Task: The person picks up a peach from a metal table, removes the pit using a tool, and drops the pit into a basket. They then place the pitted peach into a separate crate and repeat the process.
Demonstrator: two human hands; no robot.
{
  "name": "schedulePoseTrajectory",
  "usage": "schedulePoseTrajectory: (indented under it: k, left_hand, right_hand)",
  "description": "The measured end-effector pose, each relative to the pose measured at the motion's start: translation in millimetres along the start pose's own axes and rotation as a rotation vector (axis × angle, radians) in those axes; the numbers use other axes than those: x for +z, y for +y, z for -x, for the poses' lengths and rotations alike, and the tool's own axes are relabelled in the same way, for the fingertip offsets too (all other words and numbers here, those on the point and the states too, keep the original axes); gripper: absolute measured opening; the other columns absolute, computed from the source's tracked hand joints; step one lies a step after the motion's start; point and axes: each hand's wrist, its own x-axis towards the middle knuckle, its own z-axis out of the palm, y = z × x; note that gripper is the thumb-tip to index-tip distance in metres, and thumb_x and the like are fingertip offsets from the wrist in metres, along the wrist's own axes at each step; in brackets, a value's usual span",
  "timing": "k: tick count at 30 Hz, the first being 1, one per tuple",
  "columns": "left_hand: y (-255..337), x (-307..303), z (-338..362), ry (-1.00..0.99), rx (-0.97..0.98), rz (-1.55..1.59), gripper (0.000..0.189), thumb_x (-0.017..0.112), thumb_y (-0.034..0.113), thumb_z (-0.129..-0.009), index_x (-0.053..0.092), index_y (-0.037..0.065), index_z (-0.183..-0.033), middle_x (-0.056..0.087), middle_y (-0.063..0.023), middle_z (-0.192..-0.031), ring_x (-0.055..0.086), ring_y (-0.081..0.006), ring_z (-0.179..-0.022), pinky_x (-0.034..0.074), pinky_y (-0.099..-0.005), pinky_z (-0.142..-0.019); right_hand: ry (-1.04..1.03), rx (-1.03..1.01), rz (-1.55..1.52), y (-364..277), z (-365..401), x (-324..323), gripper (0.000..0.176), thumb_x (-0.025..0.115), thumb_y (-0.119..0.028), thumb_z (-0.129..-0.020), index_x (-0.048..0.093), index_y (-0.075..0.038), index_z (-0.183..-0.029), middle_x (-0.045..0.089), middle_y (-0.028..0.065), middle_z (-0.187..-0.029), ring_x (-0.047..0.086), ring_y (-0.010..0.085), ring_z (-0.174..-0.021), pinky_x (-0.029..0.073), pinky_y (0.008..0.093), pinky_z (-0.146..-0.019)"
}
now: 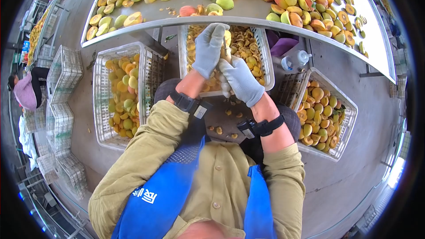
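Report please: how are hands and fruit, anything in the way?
Left hand holding yellow fruit piece over middle crate. Right hand close beside left, grip unclear. Fruit partly hidden; table edge close ahead.

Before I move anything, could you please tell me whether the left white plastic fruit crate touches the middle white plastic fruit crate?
Apart: the head view shows a strip of grey floor between the left crate and the middle crate.

A yellow fruit piece (227,38), its outline partly hidden by the fingers, sits in the grip of the gloved left hand (211,48), above a white crate (267,57). A slim tool (226,53), tan at its visible lower part, stands roughly upright against the piece, held by the gloved right hand (242,79).
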Motion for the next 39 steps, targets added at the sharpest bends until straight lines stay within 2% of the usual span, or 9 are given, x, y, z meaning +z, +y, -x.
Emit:
schedulePoseTrajectory:
  k: [2, 6, 10, 14, 17, 18, 22, 32, 39]
  left_hand:
    - [3, -1, 3, -0.028, 0.0, -0.019, 0.028, 0.056, 0.031, -0.091, 0.063, 0.004, -0.097, 0.06, 0.0039, -0.087, 0.049, -0.0045, -0.077, 0.043, -0.0207, -0.072]
    - [-6, -2, 7, -0.012, -0.056, 0.058, 0.027, 0.056, 0.03, -0.092, 0.062, 0.005, -0.099, 0.06, 0.0034, -0.089, 0.049, -0.0044, -0.077, 0.043, -0.02, -0.07]
    - [2, -8, 6, -0.106, 0.051, -0.186, 0.029, 0.055, 0.032, -0.091, 0.062, 0.005, -0.098, 0.059, 0.0013, -0.083, 0.052, -0.0058, -0.07, 0.047, -0.0212, -0.06]
    - [6, -3, 13, -0.102, 0.038, -0.204, 0.026, 0.057, 0.028, -0.091, 0.064, 0.003, -0.095, 0.06, 0.0031, -0.086, 0.049, -0.0039, -0.075, 0.043, -0.0207, -0.069]
    - [-11, -8, 10, -0.151, -0.022, -0.106, 0.027, 0.055, 0.029, -0.092, 0.063, 0.003, -0.098, 0.061, 0.0004, -0.089, 0.054, -0.0066, -0.077, 0.047, -0.0222, -0.068]
    - [-16, -12, 10, -0.179, -0.063, -0.072, 0.029, 0.054, 0.031, -0.092, 0.062, 0.004, -0.099, 0.06, -0.0008, -0.089, 0.055, -0.008, -0.076, 0.05, -0.0234, -0.065]
    - [-11, -12, 12, -0.263, -0.215, 0.077, 0.032, 0.055, 0.033, -0.091, 0.06, 0.004, -0.102, 0.062, -0.0046, -0.09, 0.06, -0.0126, -0.077, 0.051, -0.0262, -0.067]
    - [16, -19, 7, -0.553, -0.253, -0.03, 0.036, 0.058, 0.038, -0.088, 0.062, 0.003, -0.095, 0.063, -0.0034, -0.084, 0.06, -0.0109, -0.07, 0.048, -0.0226, -0.063]
    - [0, -11, 14, -0.246, -0.311, 0.192, 0.032, 0.058, 0.035, -0.089, 0.06, 0.005, -0.1, 0.063, -0.0058, -0.089, 0.062, -0.0158, -0.073, 0.052, -0.0275, -0.063]
  right_hand:
    - [-0.088, 0.062, -0.077, 3, 0, -4, 0.02, 0.049, -0.019, -0.09, 0.05, -0.001, -0.085, 0.048, 0.0022, -0.059, 0.045, 0.0127, -0.039, 0.037, 0.0268, -0.034]
    - [0.384, -0.914, 0.821, 66, -42, -8, 0.019, 0.049, -0.017, -0.09, 0.048, -0.004, -0.076, 0.045, 0.0029, -0.058, 0.047, 0.0124, -0.04, 0.039, 0.0284, -0.033]
    - [-0.187, 0.087, -0.144, 7, 6, -8, 0.021, 0.05, -0.021, -0.091, 0.048, -0.004, -0.078, 0.045, 0.0016, -0.059, 0.044, 0.0108, -0.041, 0.039, 0.0272, -0.034]
    - [-0.177, 0.071, -0.075, 6, 8, -9, 0.024, 0.049, -0.025, -0.092, 0.049, -0.003, -0.081, 0.047, 0.0034, -0.057, 0.046, 0.0146, -0.042, 0.04, 0.0308, -0.039]
    - [0.127, -0.372, 0.623, 58, -25, -18, 0.025, 0.051, -0.021, -0.089, 0.053, 0.002, -0.081, 0.054, 0.0104, -0.058, 0.052, 0.0208, -0.045, 0.042, 0.0354, -0.043]
    - [0.094, -0.405, 0.794, 57, -24, -23, 0.034, 0.053, -0.022, -0.083, 0.054, 0.01, -0.095, 0.06, 0.0289, -0.08, 0.06, 0.0423, -0.068, 0.051, 0.0433, -0.058]
    - [-0.158, 0.138, 0.228, -3, 21, -21, 0.016, 0.048, -0.017, -0.09, 0.049, -0.003, -0.082, 0.045, 0.0016, -0.053, 0.043, 0.0118, -0.037, 0.037, 0.0275, -0.032]
    - [-0.441, 0.34, -0.602, 19, 26, -19, 0.02, 0.049, -0.021, -0.092, 0.045, -0.012, -0.075, 0.036, -0.0062, -0.052, 0.032, 0.0044, -0.036, 0.026, 0.0205, -0.032]
    - [-0.355, 0.181, -0.128, 16, 10, -28, 0.022, 0.052, -0.022, -0.091, 0.046, -0.01, -0.074, 0.038, -0.0054, -0.053, 0.035, 0.0059, -0.037, 0.03, 0.0225, -0.034]
